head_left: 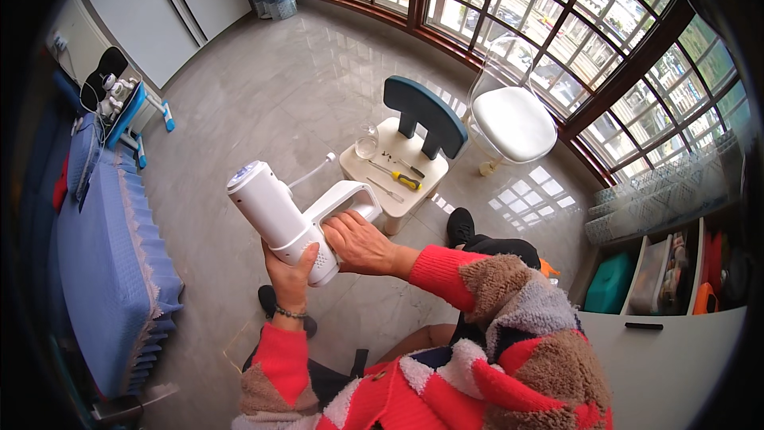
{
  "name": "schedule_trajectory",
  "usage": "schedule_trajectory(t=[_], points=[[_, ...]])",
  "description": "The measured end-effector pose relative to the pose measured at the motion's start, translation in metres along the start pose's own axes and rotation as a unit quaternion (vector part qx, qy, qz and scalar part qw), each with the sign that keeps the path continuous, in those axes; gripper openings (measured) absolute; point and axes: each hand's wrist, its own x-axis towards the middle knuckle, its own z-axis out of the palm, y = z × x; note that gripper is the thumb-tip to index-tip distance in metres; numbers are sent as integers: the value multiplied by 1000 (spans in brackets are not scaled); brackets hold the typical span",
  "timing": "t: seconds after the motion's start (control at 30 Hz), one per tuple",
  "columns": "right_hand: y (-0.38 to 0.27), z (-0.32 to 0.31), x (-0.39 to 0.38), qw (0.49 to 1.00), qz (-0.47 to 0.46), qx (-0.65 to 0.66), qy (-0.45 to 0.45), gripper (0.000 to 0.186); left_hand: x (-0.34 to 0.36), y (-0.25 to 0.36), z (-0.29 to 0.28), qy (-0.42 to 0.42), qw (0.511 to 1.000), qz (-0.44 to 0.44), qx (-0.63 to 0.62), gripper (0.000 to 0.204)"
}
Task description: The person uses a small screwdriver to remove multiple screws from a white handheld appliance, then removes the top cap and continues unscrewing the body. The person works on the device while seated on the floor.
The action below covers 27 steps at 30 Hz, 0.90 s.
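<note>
A white handheld appliance [274, 211] with a thick cylindrical body and a looped handle is held up in front of me; its exact kind I cannot make out. My left hand [288, 275] is wrapped round the lower end of the cylinder, by a patch of small holes. My right hand [358, 243] is closed over the base of the handle, where it joins the body. A thin white stem with a small tip [331, 157] sticks out beyond the body. Past the appliance, a yellow-and-black screwdriver [406, 181] lies on a small chair's cream seat [356, 169].
Also on the seat are a slim screwdriver [386, 191], a clear round container [366, 146] and several small dark pieces. The chair has a dark blue backrest [426, 111]. A transparent chair [513, 119] stands by the window, a blue-covered bed [103, 271] left, an open drawer [656, 318] right.
</note>
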Motion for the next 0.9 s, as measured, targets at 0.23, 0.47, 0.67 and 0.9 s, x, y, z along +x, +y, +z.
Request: schedule_trajectory(t=[0.23, 0.47, 0.67, 0.9], points=[[0, -12, -2, 1000, 10, 7, -15, 49, -1, -1, 4, 8, 985, -139, -100, 64], [-5, -16, 3, 987, 58, 13, -152, 66, 10, 1, 3, 22, 958, -231, -171, 55], [-8, -9, 3, 988, 67, -46, -134, 67, 15, -10, -1, 35, 955, -242, -169, 48], [-5, -10, 8, 994, 36, -24, -103, 60, 20, -6, -2, 30, 936, -284, -203, 51]])
